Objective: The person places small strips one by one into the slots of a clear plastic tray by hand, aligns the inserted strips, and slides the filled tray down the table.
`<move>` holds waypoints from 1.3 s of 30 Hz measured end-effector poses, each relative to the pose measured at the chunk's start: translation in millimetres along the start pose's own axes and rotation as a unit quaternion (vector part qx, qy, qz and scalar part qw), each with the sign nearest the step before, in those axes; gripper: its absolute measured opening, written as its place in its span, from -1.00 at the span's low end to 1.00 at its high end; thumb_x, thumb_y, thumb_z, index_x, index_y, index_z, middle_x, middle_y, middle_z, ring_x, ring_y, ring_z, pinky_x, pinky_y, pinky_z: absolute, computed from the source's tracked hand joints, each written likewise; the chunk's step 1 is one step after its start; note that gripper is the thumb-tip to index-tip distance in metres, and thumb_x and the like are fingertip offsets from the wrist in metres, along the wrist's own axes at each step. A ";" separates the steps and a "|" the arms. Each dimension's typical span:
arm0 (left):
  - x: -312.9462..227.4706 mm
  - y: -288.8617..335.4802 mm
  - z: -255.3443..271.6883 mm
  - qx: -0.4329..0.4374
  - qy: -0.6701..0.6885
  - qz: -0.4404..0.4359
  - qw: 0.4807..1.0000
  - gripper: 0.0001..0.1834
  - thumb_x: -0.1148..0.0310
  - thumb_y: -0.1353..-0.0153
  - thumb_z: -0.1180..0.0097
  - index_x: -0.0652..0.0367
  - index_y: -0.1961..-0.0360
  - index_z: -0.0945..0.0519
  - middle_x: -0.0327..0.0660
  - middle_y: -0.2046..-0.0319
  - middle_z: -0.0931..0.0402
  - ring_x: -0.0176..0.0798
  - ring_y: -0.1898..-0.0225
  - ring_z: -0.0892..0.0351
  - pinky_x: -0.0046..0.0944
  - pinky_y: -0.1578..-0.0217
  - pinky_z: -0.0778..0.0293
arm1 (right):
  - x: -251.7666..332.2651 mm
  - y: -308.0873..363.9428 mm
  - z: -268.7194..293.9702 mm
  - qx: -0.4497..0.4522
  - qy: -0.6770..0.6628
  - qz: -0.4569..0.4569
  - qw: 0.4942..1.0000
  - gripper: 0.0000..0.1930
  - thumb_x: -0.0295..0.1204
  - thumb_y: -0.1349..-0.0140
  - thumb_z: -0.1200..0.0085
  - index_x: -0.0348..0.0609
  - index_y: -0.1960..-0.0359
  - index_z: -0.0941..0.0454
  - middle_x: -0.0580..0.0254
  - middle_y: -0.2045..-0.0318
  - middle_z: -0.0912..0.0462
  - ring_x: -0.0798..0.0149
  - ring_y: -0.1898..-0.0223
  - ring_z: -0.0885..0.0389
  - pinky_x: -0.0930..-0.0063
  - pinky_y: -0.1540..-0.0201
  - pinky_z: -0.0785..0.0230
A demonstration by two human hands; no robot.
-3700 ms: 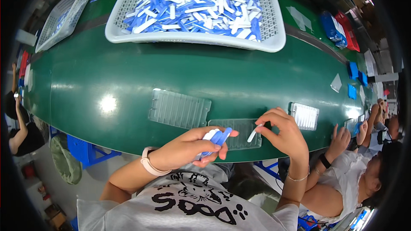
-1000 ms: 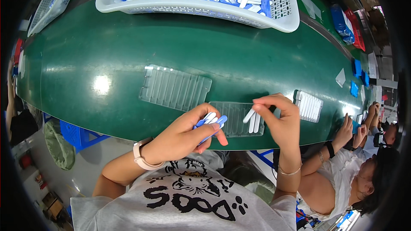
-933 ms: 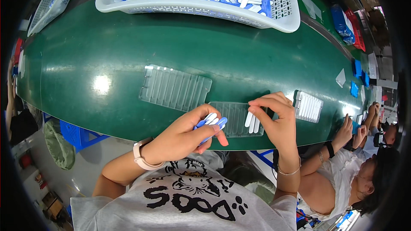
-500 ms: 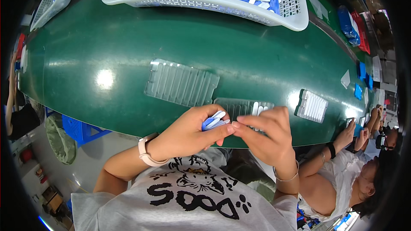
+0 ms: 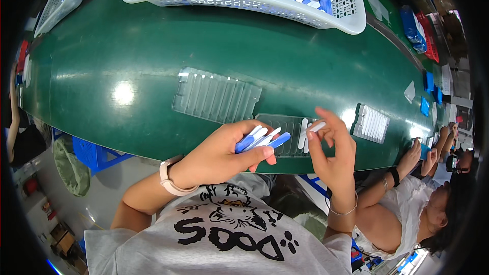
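My left hand (image 5: 216,155) is closed around a fanned bunch of small flat blue-and-white sticks (image 5: 257,140) with rounded ends. Between the thumb and fingers of my right hand (image 5: 333,158) is a single white stick (image 5: 317,127). That hand hovers over the right part of a clear slotted plastic tray (image 5: 277,120), where white sticks (image 5: 304,135) lie upright in the slots; my hands cover some of it. Just beyond my left hand, touching or nearly touching the first tray, lies a second clear tray (image 5: 216,97) with bare grooves.
Across the green table (image 5: 127,56) stands a white perforated basket (image 5: 244,2) heaped with blue and white sticks. A filled slotted tray (image 5: 372,124) lies to the right, near a co-worker's hands (image 5: 409,159). Another basket (image 5: 63,2) is at far left.
My right hand has moved away from my left hand, rightward to the tray, carrying a white stick. The bunch in my left hand is now more spread out.
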State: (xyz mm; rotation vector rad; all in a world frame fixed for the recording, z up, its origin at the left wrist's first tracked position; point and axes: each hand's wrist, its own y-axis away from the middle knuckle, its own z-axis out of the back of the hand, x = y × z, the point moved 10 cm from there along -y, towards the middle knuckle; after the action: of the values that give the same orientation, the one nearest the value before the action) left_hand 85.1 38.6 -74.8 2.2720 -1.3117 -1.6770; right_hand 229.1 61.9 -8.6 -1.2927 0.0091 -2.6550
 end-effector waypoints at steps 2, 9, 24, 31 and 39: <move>-0.6 -0.4 -1.1 0.007 -0.019 -0.003 1.000 -0.72 0.34 -0.27 -0.06 0.27 0.07 -0.44 -0.26 0.39 -0.57 -0.52 0.50 -0.41 -0.51 0.50 -0.33 | -9.6 -3.2 1.1 -0.005 -0.022 -0.040 0.999 -0.70 -0.71 -0.02 -0.10 -0.24 0.16 -0.55 0.24 0.52 -0.45 0.31 0.54 -0.38 0.48 0.46 -0.31; -2.1 0.6 1.5 -0.012 -0.044 0.008 0.999 -0.78 0.30 -0.22 -0.15 0.23 0.29 -0.47 -0.28 0.52 -0.57 -0.57 0.61 -0.34 -0.52 0.60 -0.24 | 5.2 -16.0 -10.9 0.075 0.104 0.096 0.987 -0.72 -0.58 0.04 -0.24 -0.11 0.23 -0.61 0.28 0.36 -0.48 0.23 0.36 -0.36 0.46 0.31 -0.29; 6.6 -1.0 -0.4 0.015 0.044 0.058 0.997 -0.74 0.19 -0.20 -0.20 0.17 0.37 -0.49 -0.35 0.60 -0.48 -0.58 0.68 -0.23 -0.52 0.68 -0.11 | 39.2 -6.8 -4.6 0.109 -0.173 0.189 0.961 -0.84 -0.59 0.13 -0.29 -0.21 0.42 -0.66 0.21 0.41 -0.64 0.29 0.46 -0.56 0.47 0.41 -0.36; 9.3 -1.3 -4.6 0.007 0.087 0.065 0.994 -0.74 0.25 -0.34 0.05 0.27 0.18 -0.43 -0.32 0.53 -0.36 -0.55 0.62 -0.17 -0.51 0.63 -0.09 | 32.0 -14.0 5.0 0.058 -0.131 0.165 0.976 -0.85 -0.62 0.06 -0.22 -0.18 0.40 -0.61 0.25 0.43 -0.65 0.28 0.45 -0.55 0.45 0.35 -0.36; 14.2 -1.0 -15.4 0.099 0.306 0.085 0.943 -0.62 0.24 -0.40 0.25 0.36 0.00 -0.37 -0.33 0.48 -0.28 -0.52 0.59 -0.17 -0.48 0.60 -0.14 | -0.7 -24.9 -13.0 0.090 0.103 0.075 0.988 -0.68 -0.54 0.17 -0.35 -0.17 0.29 -0.61 0.27 0.39 -0.52 0.24 0.29 -0.41 0.43 0.24 -0.30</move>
State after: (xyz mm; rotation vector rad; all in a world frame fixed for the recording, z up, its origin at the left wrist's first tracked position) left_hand 98.9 23.6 -79.9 2.3972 -1.4895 -0.7075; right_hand 215.2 85.5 -15.0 -0.9224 -0.0985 -2.5790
